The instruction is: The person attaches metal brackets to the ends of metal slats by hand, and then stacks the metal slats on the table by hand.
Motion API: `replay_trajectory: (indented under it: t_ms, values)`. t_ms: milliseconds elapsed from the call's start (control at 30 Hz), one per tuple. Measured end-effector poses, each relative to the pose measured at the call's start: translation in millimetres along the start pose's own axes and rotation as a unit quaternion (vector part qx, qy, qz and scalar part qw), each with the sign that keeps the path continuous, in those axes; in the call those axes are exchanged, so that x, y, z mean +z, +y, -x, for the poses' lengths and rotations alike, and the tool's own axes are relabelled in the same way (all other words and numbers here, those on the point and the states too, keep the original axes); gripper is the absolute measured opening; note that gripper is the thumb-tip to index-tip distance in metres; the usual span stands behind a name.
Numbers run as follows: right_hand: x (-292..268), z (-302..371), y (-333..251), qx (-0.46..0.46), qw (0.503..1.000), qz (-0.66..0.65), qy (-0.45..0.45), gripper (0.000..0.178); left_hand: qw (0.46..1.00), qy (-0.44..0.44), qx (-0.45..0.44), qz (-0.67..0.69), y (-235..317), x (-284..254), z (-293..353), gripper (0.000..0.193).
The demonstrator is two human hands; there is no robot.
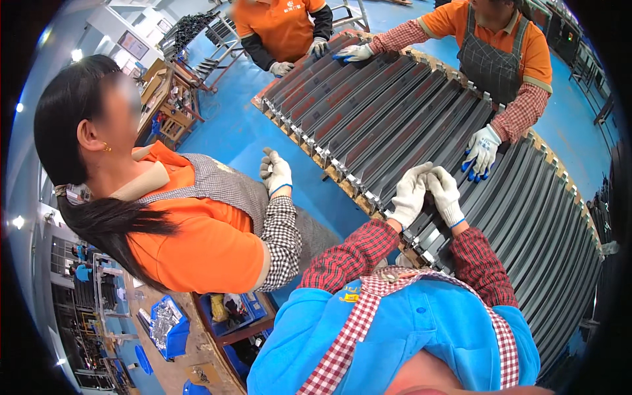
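My left hand (409,196) and my right hand (446,197), both in white knit gloves, meet fingertip to fingertip above the near edge of a work table. Their fingers are bent and pressed together; whatever is between them, if anything, is hidden. Under and around them lie many long dark grey strips (526,224), side by side. Small silvery metal end pieces (431,238) line the strips' near ends, just below my hands. To the right of my hands, a co-worker's gloved hand (482,153) with blue fingertips rests on the strips.
A co-worker in orange (197,230) stands close on my left, one gloved hand (276,174) raised. Two more people (276,33) stand across the table, whose wooden edge (359,201) shows. A blue bin of small metal parts (168,326) sits on a bench at lower left.
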State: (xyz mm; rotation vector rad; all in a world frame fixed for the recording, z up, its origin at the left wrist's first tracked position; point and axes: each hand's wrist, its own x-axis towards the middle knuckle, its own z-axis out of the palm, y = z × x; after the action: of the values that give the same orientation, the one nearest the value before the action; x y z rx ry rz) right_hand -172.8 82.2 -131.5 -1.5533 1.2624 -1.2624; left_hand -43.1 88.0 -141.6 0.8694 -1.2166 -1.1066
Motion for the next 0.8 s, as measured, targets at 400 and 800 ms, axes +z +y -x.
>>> replay_trajectory:
  t_ms: [400, 800]
  values:
    - [0.2, -0.7, 1.7, 0.011, 1.0, -0.01, 0.003, 0.019, 0.996, 0.037, -0.065, 0.047, 1.4, -0.7, -0.7, 0.029]
    - [0.0, -1.8, 5.0, 0.006, 0.999, 0.032, -0.01, 0.021, 0.992, 0.086, -0.061, 0.064, 5.3, 3.7, -1.8, 0.027]
